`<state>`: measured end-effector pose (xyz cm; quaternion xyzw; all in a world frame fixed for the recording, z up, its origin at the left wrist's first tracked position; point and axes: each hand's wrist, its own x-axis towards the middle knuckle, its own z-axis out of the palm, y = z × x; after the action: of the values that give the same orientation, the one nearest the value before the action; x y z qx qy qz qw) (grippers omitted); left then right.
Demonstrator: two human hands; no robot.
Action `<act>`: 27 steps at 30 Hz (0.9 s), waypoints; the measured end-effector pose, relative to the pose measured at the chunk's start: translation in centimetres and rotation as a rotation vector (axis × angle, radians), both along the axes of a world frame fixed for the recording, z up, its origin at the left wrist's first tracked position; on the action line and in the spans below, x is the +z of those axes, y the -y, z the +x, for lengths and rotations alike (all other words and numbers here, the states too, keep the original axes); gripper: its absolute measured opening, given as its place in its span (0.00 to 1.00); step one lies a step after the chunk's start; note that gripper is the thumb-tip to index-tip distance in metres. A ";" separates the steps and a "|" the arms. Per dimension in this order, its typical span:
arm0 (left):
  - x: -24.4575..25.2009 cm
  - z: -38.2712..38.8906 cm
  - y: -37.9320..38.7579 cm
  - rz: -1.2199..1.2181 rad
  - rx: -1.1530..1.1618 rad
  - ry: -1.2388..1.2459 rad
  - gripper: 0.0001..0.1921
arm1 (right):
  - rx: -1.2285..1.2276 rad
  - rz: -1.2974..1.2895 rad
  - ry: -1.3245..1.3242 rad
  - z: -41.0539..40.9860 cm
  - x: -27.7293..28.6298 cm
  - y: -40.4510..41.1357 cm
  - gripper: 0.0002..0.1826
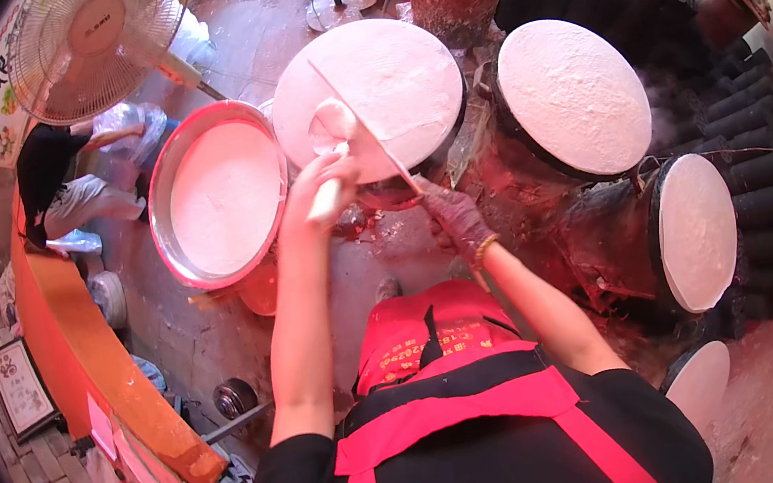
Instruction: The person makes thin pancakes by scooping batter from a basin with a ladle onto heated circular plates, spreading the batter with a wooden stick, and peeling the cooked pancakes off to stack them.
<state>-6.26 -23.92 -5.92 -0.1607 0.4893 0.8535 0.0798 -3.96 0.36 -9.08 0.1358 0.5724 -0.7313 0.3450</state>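
My left hand grips the pale handle of a batter-coated scoop above the large round griddle in front of me. A thin white layer of batter covers that griddle. In a dark glove, my right hand is closed on the handle of a long thin spatula. Its blade slants across the batter, passing close beside the scoop; whether it touches the batter is hard to tell. To the left stands a wide metal basin of pale, smooth batter.
More batter-covered round griddles stand on drum stoves to the right. Stacked honeycomb coal briquettes line the area behind them. At upper left are a standing fan and a seated person. An orange counter runs along the left.
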 end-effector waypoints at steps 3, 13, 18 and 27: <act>7.3 3.5 0.2 0.876 -0.002 0.339 0.10 | -0.242 0.268 -0.541 -3.5 0.8 -3.5 0.16; 6.4 11.3 8.4 0.549 -0.032 0.671 0.07 | -0.150 0.571 -0.626 4.6 -0.2 2.1 0.19; 4.3 12.2 12.8 0.397 -0.177 0.673 0.06 | -0.110 1.030 -1.057 10.8 -7.2 5.5 0.19; 4.7 8.8 2.2 0.328 -0.582 0.739 0.03 | -0.842 1.162 -0.070 24.8 -1.8 -3.6 0.23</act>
<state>2.53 -26.13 -1.27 -0.2944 0.3121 0.7477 0.5069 20.82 3.99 -10.92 0.4832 0.7789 -0.3833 -0.1132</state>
